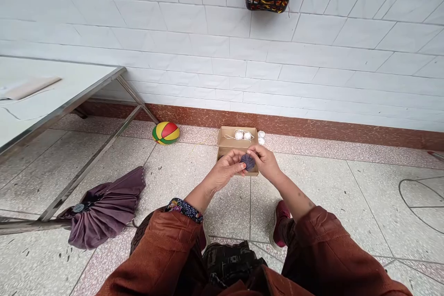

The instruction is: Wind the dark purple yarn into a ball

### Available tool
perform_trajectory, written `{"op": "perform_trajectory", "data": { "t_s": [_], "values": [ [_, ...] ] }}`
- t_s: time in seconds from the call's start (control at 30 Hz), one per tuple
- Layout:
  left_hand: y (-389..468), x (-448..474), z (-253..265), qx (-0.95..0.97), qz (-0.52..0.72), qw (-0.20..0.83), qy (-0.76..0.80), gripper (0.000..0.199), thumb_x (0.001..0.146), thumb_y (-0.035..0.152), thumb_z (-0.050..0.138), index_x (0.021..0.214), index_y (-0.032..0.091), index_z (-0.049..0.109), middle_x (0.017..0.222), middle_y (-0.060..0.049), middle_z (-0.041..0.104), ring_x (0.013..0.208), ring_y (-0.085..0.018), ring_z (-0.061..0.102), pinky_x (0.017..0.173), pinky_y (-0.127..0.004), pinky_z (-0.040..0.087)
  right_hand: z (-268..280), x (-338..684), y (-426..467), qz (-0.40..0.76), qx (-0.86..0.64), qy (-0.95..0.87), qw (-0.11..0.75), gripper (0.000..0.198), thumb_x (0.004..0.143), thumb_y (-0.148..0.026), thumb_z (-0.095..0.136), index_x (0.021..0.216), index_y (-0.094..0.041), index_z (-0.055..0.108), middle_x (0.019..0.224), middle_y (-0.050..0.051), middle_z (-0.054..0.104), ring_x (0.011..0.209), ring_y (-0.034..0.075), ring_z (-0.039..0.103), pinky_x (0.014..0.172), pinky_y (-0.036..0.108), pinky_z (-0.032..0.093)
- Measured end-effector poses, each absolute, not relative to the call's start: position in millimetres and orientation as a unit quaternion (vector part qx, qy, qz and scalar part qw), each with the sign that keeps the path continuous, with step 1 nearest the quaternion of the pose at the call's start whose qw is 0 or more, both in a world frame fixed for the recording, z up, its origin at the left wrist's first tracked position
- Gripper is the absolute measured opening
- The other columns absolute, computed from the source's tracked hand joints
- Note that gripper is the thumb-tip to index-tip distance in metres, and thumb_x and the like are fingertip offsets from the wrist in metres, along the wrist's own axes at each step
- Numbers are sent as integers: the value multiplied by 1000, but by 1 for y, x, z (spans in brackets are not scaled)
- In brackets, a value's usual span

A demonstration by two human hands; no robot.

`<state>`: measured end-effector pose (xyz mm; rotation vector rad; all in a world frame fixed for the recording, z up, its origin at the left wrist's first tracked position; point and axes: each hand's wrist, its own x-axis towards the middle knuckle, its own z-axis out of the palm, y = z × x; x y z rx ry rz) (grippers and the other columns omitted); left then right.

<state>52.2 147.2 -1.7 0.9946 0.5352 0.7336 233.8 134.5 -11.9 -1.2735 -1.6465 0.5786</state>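
Between thumb and fingers, my left hand [227, 169] grips a small dark purple-grey ball of yarn [248, 162]. My right hand [264, 161] is closed in a pinch at the ball's upper right edge, on its yarn; a separate strand is too fine to make out. Both hands hover in front of an open cardboard box [238, 144] on the floor and hide part of its near half. In the far half lie two white balls of yarn [243, 135] with loose strands. More white balls [261, 137] sit just right of the box.
A metal-framed table [86, 76] stands at the left. On the floor are a red, yellow and green ball [166, 133], a folded purple cloth item [104, 210] and a wire ring [425, 206]. A decorated black basket [272, 2] hangs on the tiled wall [194, 53].
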Motion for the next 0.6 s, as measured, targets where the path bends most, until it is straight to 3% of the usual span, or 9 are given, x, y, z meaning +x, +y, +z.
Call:
{"op": "perform_trajectory", "data": {
  "t_s": [0.1, 0.23, 0.43, 0.6],
  "values": [
    [149, 51, 1, 425, 356, 798, 236, 44, 75, 30, 81, 114, 22, 63, 97, -3, 66, 74, -12, 64, 71, -27, 49, -21, 230, 133, 259, -525, -681, 440, 17, 95, -26, 49, 83, -21, 60, 74, 0, 64, 67, 16, 58, 64, 27, 46],
    [152, 47, 2, 392, 387, 796, 250, 32, 75, 27, 80, 101, 15, 67, 91, -4, 67, 75, -12, 62, 73, -27, 50, -32, 225, 131, 265, -522, -705, 400, 14, 95, -23, 48, 91, -20, 61, 79, 2, 65, 74, 18, 62, 70, 28, 47],
    [159, 44, -1, 362, 441, 762, 305, 30, 69, 23, 82, 91, 15, 64, 87, -1, 65, 71, -9, 60, 72, -25, 49, -25, 223, 124, 248, -471, -765, 362, 19, 100, -26, 45, 91, -20, 61, 86, 4, 66, 82, 18, 62, 75, 29, 47],
    [159, 48, -6, 404, 444, 716, 356, 32, 69, 27, 80, 93, 16, 63, 89, -2, 66, 75, -11, 59, 72, -25, 48, -8, 224, 114, 231, -418, -824, 305, 20, 101, -29, 46, 91, -21, 62, 85, 3, 65, 78, 17, 61, 73, 29, 47]
  ]
}}
